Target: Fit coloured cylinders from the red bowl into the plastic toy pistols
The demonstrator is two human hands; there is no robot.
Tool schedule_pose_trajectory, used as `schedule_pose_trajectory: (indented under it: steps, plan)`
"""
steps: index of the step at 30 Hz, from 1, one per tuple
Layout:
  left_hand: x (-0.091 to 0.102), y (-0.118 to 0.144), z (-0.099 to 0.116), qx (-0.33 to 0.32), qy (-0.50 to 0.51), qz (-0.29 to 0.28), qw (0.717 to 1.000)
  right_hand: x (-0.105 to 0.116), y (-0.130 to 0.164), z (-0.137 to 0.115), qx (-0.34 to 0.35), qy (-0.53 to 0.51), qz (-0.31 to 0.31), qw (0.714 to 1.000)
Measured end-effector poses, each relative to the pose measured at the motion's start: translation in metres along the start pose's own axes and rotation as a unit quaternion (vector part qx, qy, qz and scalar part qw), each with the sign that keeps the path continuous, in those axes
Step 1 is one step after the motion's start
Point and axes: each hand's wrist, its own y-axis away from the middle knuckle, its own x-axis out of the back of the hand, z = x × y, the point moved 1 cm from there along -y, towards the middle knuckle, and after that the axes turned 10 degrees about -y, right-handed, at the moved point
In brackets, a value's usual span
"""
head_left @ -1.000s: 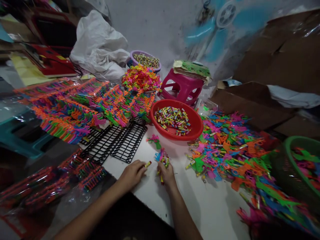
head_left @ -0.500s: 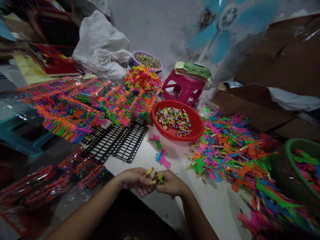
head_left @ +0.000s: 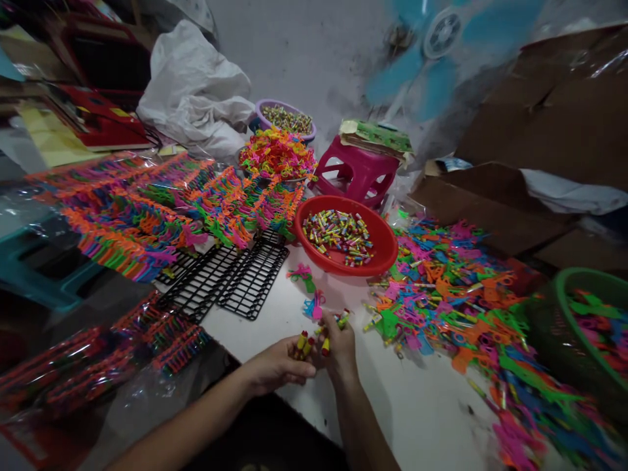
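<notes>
My left hand point(head_left: 280, 366) is closed around a few small yellow tubes point(head_left: 304, 347) with red ends, which poke up past the thumb. Beside it, my right hand point(head_left: 341, 350) also grips several small printed tubes point(head_left: 342, 319); one yellow tube points down from its fingers. The right fingertips reach the pink grip of a pink and blue toy gun point(head_left: 309, 309) on the white table point(head_left: 422, 405); whether they touch it I cannot tell. Just beyond lies a pink and green toy gun point(head_left: 308, 281). Further back stands a red basin point(head_left: 385, 252) with many such tubes.
Black wire racks point(head_left: 255, 281) lie to the left, near rows of bagged colourful toys point(head_left: 147, 216). Loose toy guns point(head_left: 441, 281) heap on the right beside a green basket point(head_left: 564, 314). Behind are a pink stool point(head_left: 356, 173) and a blue fan point(head_left: 441, 39).
My hands have drawn slightly apart. The right hand has moved forward to the pink and blue toy gun with its tubes; the left has turned and shifted slightly right.
</notes>
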Motion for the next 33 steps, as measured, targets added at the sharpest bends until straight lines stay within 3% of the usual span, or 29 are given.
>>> schedule_pose_trajectory:
  steps: [2, 4, 8, 10, 12, 15, 17, 20, 23, 26, 29, 33]
  plan:
    - [-0.007, -0.007, -0.008, -0.091, -0.079, 0.129, 0.984, -0.007, 0.002, 0.008, -0.050, -0.053, 0.030, 0.997]
    - [-0.009, -0.011, -0.014, -0.176, -0.193, 0.220, 0.940, -0.013, 0.005, 0.014, -0.107, -0.096, 0.034, 0.989]
    - [-0.006, -0.004, -0.010, -0.303, -0.378, 0.234, 0.843, -0.020, 0.012, 0.021, -0.163, -0.126, 0.016, 0.978]
    - [-0.003, 0.002, -0.003, -0.323, -0.389, 0.243, 0.828, -0.020, 0.013, 0.023, -0.153, -0.122, 0.007, 0.981]
    - [0.001, 0.004, 0.005, -0.298, -0.326, 0.292, 0.848, -0.017, 0.012, 0.023, -0.103, -0.114, 0.013, 0.988]
    - [0.008, 0.000, 0.011, -0.179, -0.118, 0.324, 0.921, -0.011, 0.008, 0.022, -0.016, -0.053, 0.007, 0.998]
    - [0.009, -0.005, 0.010, -0.094, 0.033, 0.259, 0.961, -0.009, 0.006, 0.022, -0.008, -0.002, -0.033, 0.999]
    - [0.004, -0.010, 0.003, -0.038, 0.154, 0.135, 0.978, -0.009, 0.007, 0.022, -0.005, 0.044, -0.081, 0.996]
    - [0.002, -0.011, -0.007, -0.023, 0.167, 0.093, 0.981, -0.011, 0.010, 0.021, 0.006, 0.078, -0.096, 0.992]
    - [0.004, -0.010, -0.012, -0.002, 0.150, 0.080, 0.985, -0.012, 0.013, 0.015, -0.033, 0.072, -0.144, 0.986]
    - [0.007, -0.008, -0.009, 0.021, 0.137, 0.071, 0.988, -0.008, 0.014, 0.006, -0.052, 0.063, -0.196, 0.977]
    - [0.012, -0.002, 0.001, 0.028, 0.111, 0.041, 0.993, 0.005, 0.011, -0.010, -0.029, 0.104, -0.273, 0.956]
